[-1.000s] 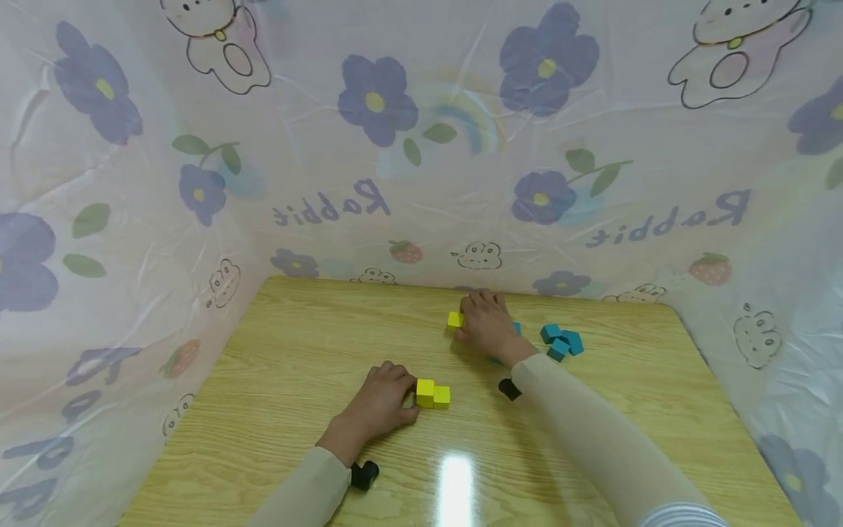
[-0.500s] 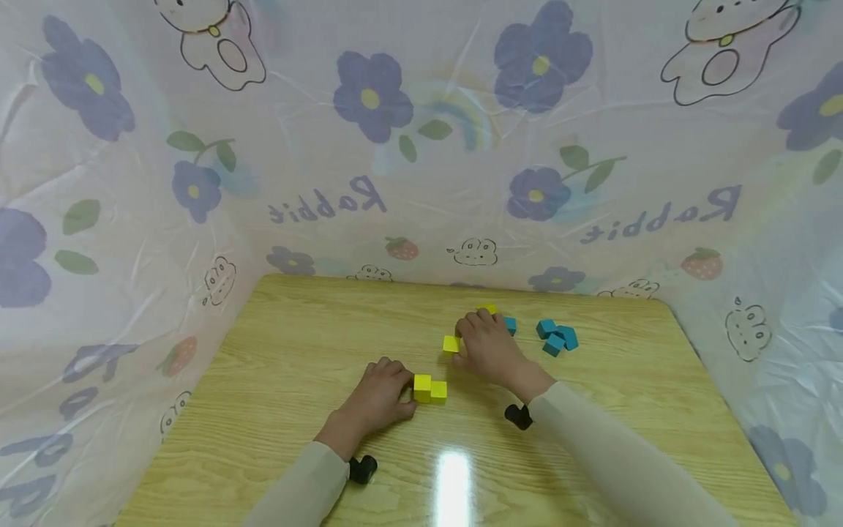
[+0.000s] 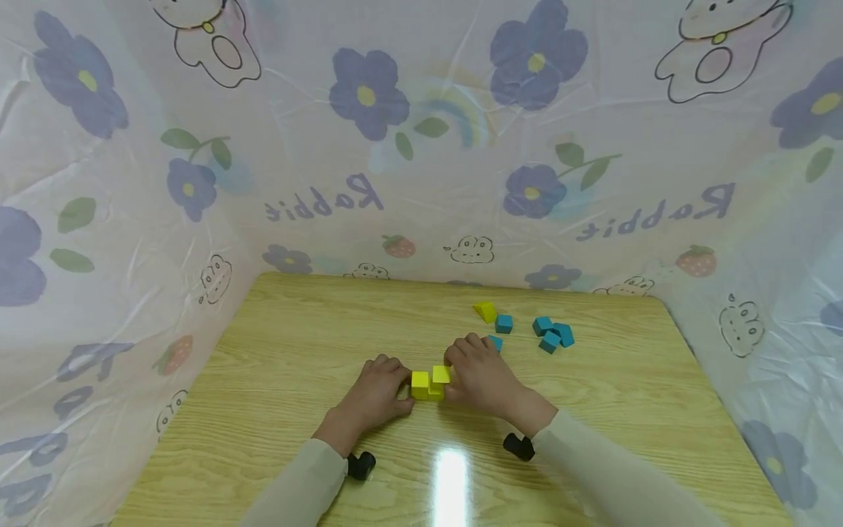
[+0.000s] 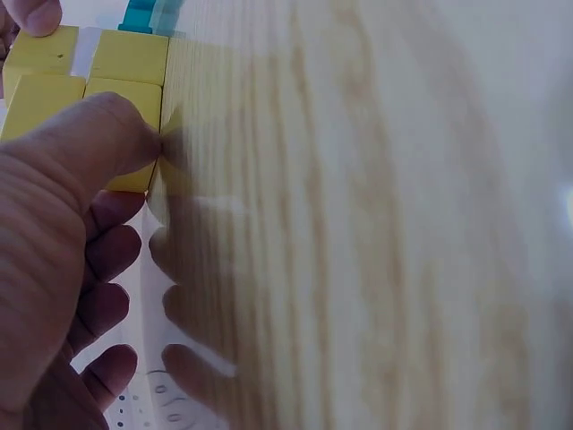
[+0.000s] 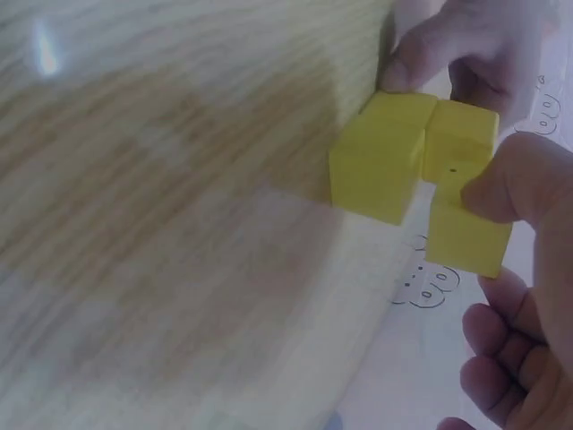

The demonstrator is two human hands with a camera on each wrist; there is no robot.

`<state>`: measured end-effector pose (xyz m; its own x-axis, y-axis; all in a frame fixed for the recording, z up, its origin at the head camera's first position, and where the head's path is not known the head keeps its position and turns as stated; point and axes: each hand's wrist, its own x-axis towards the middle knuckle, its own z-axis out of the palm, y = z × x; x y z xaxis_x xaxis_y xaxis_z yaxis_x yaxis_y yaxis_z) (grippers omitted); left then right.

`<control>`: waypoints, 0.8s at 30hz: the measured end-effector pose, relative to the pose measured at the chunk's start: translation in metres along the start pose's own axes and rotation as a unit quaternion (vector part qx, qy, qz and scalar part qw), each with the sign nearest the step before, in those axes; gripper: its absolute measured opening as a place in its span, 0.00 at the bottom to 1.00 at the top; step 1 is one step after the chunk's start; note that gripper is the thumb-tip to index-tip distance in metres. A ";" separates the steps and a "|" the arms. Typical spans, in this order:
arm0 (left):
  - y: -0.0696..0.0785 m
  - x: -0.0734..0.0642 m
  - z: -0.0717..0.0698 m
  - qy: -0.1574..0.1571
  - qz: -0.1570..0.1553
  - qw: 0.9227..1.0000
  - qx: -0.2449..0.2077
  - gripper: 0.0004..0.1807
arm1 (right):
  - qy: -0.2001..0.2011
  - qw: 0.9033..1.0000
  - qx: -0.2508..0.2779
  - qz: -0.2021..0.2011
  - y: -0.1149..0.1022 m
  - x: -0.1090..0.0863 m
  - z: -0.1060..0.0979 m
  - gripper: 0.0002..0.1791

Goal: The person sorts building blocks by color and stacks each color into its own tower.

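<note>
On the table, my left hand [image 3: 375,395] pinches the lower yellow cube [image 4: 134,175] of a two-cube stack between thumb and fingers. Another yellow cube [image 5: 376,175] stands on the wood against the right side of that stack. My right hand [image 3: 484,377] pinches a separate yellow cube [image 5: 466,237] by its sides. It hangs just above the single cube, level with the upper stacked cube [image 3: 419,381], and a thin gap shows beside it in the left wrist view.
A yellow triangular block [image 3: 486,312] and a blue cube [image 3: 503,323] lie farther back. Another blue block [image 3: 496,342] peeks out behind my right hand. Several blue blocks [image 3: 549,342] cluster at the right. Patterned cloth [image 3: 421,183] hangs behind the table [image 3: 316,322].
My right hand has brought its yellow cube from the back of the table toward me, to the stack. The yellow triangular block it covered now shows. My left hand has stayed at the stack.
</note>
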<state>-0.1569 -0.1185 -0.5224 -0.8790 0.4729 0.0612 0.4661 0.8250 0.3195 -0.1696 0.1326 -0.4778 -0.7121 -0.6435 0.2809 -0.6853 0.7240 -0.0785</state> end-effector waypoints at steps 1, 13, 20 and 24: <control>0.000 0.000 0.000 0.000 0.000 1.000 0.000 0.21 | 0.000 1.000 -0.002 -0.001 -0.001 0.000 0.001 0.20; -0.001 0.000 0.002 0.002 0.002 1.000 0.001 0.21 | -0.009 1.000 -0.019 -0.005 -0.006 -0.003 0.010 0.22; -0.002 0.001 0.003 0.001 0.003 1.000 0.000 0.20 | -0.011 1.000 -0.022 -0.007 -0.005 -0.003 0.014 0.21; -0.002 0.001 0.003 0.000 0.002 1.000 0.000 0.21 | -0.010 1.000 -0.026 -0.007 -0.005 -0.003 0.015 0.20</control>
<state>-0.1580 -0.1187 -0.5254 -0.8771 0.4761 0.0634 0.4697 0.8227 0.3201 -0.1661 0.1272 -0.4925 -0.7053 -0.6585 0.2625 -0.6872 0.7261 -0.0251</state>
